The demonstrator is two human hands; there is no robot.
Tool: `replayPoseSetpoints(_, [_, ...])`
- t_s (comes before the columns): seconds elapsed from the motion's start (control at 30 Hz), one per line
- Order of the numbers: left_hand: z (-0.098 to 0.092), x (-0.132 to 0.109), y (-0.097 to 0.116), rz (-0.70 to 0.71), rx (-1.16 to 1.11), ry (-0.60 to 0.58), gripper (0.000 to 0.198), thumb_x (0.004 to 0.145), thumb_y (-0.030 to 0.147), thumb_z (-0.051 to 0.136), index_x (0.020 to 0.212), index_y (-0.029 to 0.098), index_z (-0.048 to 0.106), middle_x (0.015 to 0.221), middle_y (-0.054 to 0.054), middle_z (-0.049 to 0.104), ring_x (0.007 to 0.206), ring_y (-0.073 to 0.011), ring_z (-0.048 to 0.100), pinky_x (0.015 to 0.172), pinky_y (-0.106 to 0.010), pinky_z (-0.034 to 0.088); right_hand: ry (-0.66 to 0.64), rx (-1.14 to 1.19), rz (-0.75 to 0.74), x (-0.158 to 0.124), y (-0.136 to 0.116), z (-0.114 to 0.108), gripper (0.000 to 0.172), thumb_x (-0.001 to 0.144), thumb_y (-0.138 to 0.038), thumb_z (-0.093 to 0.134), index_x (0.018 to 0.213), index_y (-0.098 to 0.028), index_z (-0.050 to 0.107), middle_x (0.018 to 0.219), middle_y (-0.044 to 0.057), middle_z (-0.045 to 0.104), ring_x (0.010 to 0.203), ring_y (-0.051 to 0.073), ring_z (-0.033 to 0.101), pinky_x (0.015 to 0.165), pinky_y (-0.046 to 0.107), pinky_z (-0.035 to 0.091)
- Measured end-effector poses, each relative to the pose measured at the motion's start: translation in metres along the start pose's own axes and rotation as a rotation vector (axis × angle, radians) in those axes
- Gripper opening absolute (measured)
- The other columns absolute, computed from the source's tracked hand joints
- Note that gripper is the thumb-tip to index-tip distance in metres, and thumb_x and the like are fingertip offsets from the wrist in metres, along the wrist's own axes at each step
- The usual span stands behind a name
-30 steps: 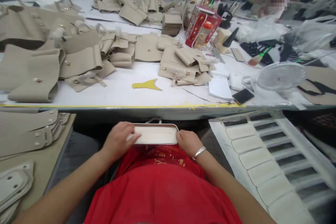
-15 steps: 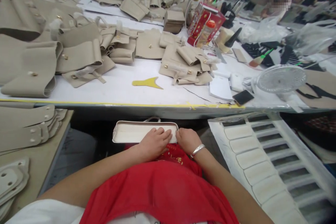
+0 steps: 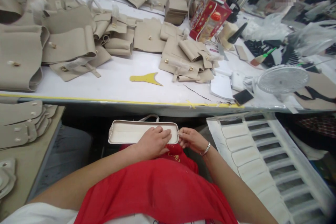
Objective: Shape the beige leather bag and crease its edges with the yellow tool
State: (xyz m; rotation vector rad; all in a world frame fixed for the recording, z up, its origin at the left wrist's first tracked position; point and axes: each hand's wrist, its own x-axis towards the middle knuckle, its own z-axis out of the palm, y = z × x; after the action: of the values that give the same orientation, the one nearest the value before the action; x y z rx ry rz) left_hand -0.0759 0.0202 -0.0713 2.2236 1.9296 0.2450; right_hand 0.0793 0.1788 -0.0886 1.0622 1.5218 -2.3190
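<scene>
Cream boxlike piece [image 3: 128, 132] runs left to right, open side seemingly up.

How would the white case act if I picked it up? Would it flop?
The white case probably wouldn't flop much: its rim makes a neat, rounded rectangle. It might feel light, since its walls look thin and it's open inside. The skinny loop behind it may bend more easily.

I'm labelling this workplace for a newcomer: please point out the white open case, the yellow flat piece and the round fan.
White open case [image 3: 128, 133], head view: bare inner surface.
Yellow flat piece [image 3: 145, 78], head view: middle of its upper face.
Round fan [image 3: 282, 79], head view: front grille.
</scene>
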Motion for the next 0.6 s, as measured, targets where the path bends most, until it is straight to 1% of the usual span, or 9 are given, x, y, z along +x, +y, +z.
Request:
replayPoseSetpoints(0.1, [0.0,0.001,-0.001,0.003,-0.008,-0.019,0.05,0.077,0.047,0.055,0.117,0.017,0.052,0.125,-0.012,0.048,0.096,-0.0244,0.045,0.073,-0.035,0.038,0.059,0.043,0.006,0.004,0.003,0.004,0.039,0.062,-0.043,0.074,0.071,-0.014,0.049,0.058,-0.004,0.059,0.043,0.005,0.053,0.04,0.013,0.043])
replayPoseSetpoints(0.17, [0.0,0.002,-0.003,0.005,-0.015,-0.038,0.051,0.077,0.047,0.055,0.118,0.017,0.051,0.125,-0.012,0.049,0.096,-0.0245,0.045,0.073,-0.034,0.038,0.103,0.011,0.036,0.005,-0.001,0.008,0.04,0.06,-0.044,0.074,0.069,-0.014,0.049,0.057,-0.004,0.059,0.041,0.005,0.052,0.039,0.013,0.043])
replayPoseSetpoints(0.23, [0.001,0.003,-0.003,0.007,-0.019,-0.055,0.053,0.078,0.048,0.054,0.12,0.015,0.049,0.124,-0.012,0.049,0.096,-0.0249,0.045,0.072,-0.035,0.039,0.158,-0.092,0.086,0.005,-0.011,0.014,0.038,0.062,-0.043,0.073,0.068,-0.014,0.049,0.056,-0.003,0.06,0.041,0.006,0.053,0.037,0.014,0.042])
replayPoseSetpoints(0.33, [0.001,0.007,-0.002,0.011,-0.015,-0.073,0.055,0.079,0.047,0.052,0.122,0.013,0.048,0.125,-0.014,0.049,0.097,-0.0261,0.046,0.071,-0.036,0.04,0.235,-0.287,0.144,0.004,-0.026,0.023,0.029,0.072,-0.036,0.066,0.065,-0.014,0.048,0.052,-0.002,0.058,0.04,0.008,0.054,0.035,0.015,0.042])
replayPoseSetpoints(0.43, [-0.002,0.011,0.004,-0.001,-0.037,-0.082,0.057,0.078,0.047,0.054,0.122,0.011,0.048,0.126,-0.015,0.049,0.1,-0.0282,0.047,0.075,-0.038,0.041,0.277,-0.446,0.132,0.002,-0.033,0.029,0.023,0.079,-0.028,0.058,0.063,-0.015,0.047,0.05,-0.003,0.056,0.038,0.008,0.054,0.035,0.016,0.042])
replayPoseSetpoints(0.5, [-0.009,0.005,0.005,-0.001,-0.141,-0.053,0.062,0.077,0.048,0.056,0.126,0.011,0.044,0.128,-0.016,0.048,0.104,-0.0283,0.047,0.082,-0.04,0.041,0.275,-0.562,0.101,-0.001,-0.032,0.031,0.024,0.081,-0.029,0.055,0.064,-0.015,0.048,0.05,-0.002,0.055,0.038,0.008,0.054,0.034,0.016,0.041])
replayPoseSetpoints(0.53, [-0.013,-0.002,0.004,0.001,-0.24,-0.017,0.065,0.077,0.047,0.056,0.129,0.012,0.04,0.13,-0.016,0.047,0.105,-0.027,0.048,0.085,-0.04,0.041,0.259,-0.617,0.097,-0.003,-0.032,0.032,0.025,0.082,-0.031,0.054,0.064,-0.015,0.048,0.051,-0.002,0.056,0.037,0.009,0.053,0.033,0.016,0.041])
replayPoseSetpoints(0.57, [-0.019,-0.012,-0.001,-0.015,-0.361,0.047,0.065,0.079,0.046,0.055,0.132,0.014,0.037,0.131,-0.015,0.046,0.106,-0.0248,0.049,0.087,-0.037,0.041,0.236,-0.66,0.105,-0.004,-0.031,0.032,0.028,0.084,-0.034,0.051,0.063,-0.015,0.048,0.051,-0.001,0.056,0.037,0.009,0.053,0.033,0.016,0.04])
replayPoseSetpoints(0.6, [-0.024,-0.025,-0.008,-0.067,-0.485,0.141,0.061,0.081,0.044,0.052,0.132,0.016,0.036,0.13,-0.013,0.047,0.105,-0.0221,0.051,0.087,-0.034,0.042,0.208,-0.687,0.124,-0.005,-0.031,0.032,0.031,0.086,-0.036,0.047,0.063,-0.015,0.048,0.051,-0.001,0.056,0.037,0.008,0.053,0.033,0.016,0.04])
